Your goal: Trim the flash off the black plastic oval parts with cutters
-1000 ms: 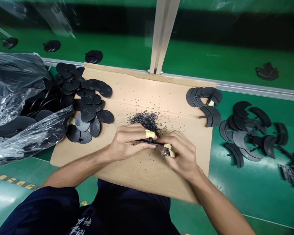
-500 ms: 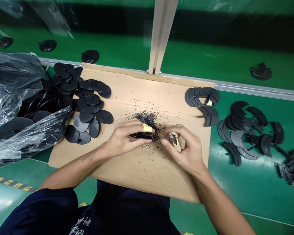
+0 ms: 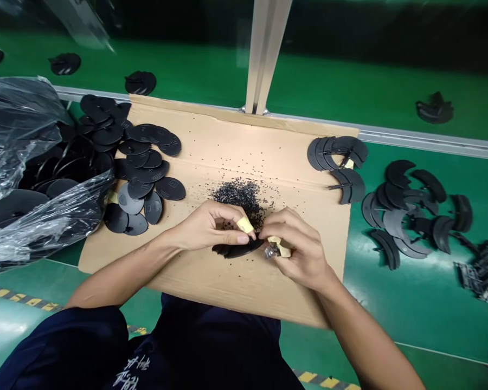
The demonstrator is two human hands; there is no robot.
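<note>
Left hand pinching the black disc, thumb and yellow-taped finger drawn close together at its upper edge, the disc over my cardboard, on the near side of the heap of tiny black bits. Right hand curled round a shiny piece, too small to make out, my fingertips just beside the disc's right end.
</note>
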